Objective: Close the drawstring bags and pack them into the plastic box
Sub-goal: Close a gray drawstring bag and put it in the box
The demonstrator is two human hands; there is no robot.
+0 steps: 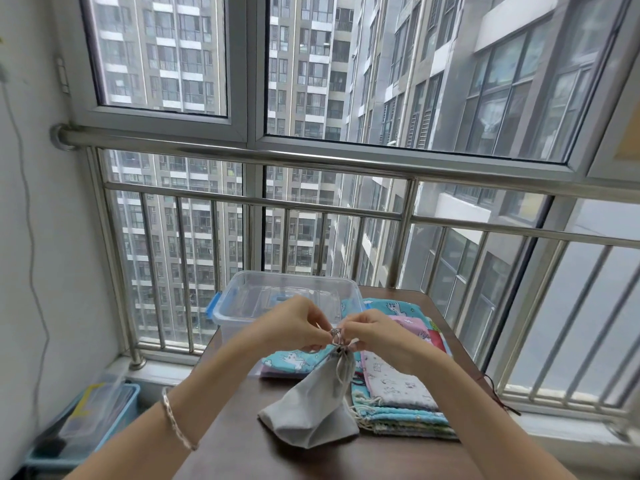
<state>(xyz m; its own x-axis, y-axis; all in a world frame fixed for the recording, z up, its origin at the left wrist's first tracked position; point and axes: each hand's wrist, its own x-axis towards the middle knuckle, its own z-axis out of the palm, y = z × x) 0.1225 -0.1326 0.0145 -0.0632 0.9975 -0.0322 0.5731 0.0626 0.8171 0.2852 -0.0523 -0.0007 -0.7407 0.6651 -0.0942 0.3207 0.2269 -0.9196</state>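
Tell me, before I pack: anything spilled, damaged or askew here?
Nothing stands out: left hand and right hand pinch the cord of the grey bag, other bags lie stacked flat, the plastic box sits upright.

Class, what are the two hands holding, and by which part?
The left hand and right hand both pinch the grey bag by the cords at its gathered neck; its base rests on the table.

Bare forearms — silver bangle (176,420)
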